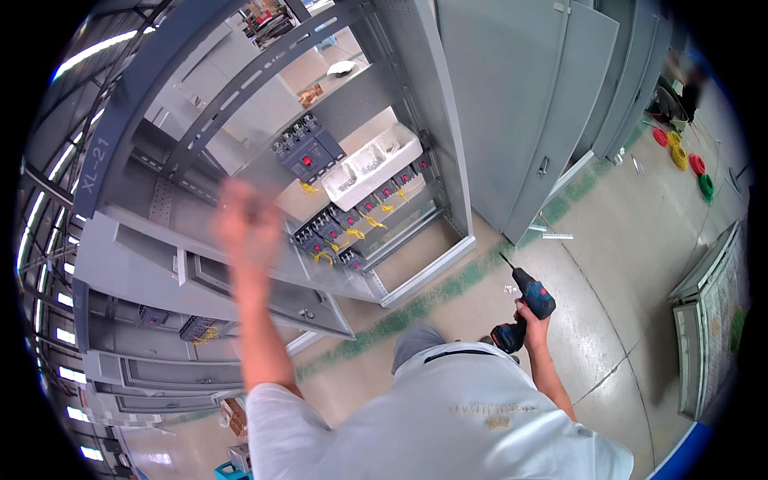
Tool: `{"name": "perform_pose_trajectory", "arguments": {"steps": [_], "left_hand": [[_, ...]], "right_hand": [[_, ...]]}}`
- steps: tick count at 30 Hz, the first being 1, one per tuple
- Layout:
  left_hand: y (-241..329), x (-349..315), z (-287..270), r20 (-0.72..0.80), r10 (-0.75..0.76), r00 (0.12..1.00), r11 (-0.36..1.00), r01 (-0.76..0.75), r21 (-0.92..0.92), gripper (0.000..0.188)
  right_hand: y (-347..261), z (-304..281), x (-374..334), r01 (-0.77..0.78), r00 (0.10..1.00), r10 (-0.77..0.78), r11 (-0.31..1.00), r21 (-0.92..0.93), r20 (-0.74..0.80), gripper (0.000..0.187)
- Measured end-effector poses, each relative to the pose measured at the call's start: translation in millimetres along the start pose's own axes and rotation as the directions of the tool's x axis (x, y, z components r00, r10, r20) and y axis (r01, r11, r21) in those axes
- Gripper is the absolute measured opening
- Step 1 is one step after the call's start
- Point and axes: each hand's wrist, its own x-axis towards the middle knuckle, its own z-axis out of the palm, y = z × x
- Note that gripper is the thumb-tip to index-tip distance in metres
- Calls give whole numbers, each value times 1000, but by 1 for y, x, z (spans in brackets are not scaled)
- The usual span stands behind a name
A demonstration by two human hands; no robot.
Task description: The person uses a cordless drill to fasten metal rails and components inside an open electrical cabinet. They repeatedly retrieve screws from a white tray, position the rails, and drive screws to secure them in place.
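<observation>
My right hand (534,322) is wrapped round the handle of a dark blue cordless drill (534,296), held low over the floor with its long bit toward the cabinets. Raised in front of the open grey cabinet (448,136), my left hand (246,220) is smeared by motion, so its fingers cannot be made out. Inside the cabinet sits a large circuit breaker (306,152) with a red switch. A white tray with compartments (374,166) holds small metal parts. Below the tray runs a row of smaller breakers (324,228) with yellow wires.
A grey cabinet door (520,104) stands open on the right. More cabinets (160,368) line the left. Coils of red, yellow and green wire (678,156) lie on the floor near another person (686,84). Metal panels (708,320) lean at the right.
</observation>
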Motion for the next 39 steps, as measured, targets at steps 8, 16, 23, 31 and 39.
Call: {"name": "perform_pose_trajectory", "arguments": {"steps": [8,16,23,31,39], "left_hand": [[37,-202,187,771,-193,607,749,599,-284,38],[39,-207,237,707,132,695,792,355,-497,55],[-15,-194,252,768,83,635,642,555,-528,44],[-81,-178,250,728,-345,593,310,804,-508,14],[-122,-218,247,687,-517,511,155,845,-512,12]], "right_hand": [[-51,92,29,13,980,-20,999,36,198,30],[-60,195,74,140,963,-156,986,90,219,77],[-64,259,91,25,965,-55,992,120,257,62],[-97,346,150,110,857,-12,981,-160,515,25],[-80,434,239,175,798,148,871,-460,584,19]]}}
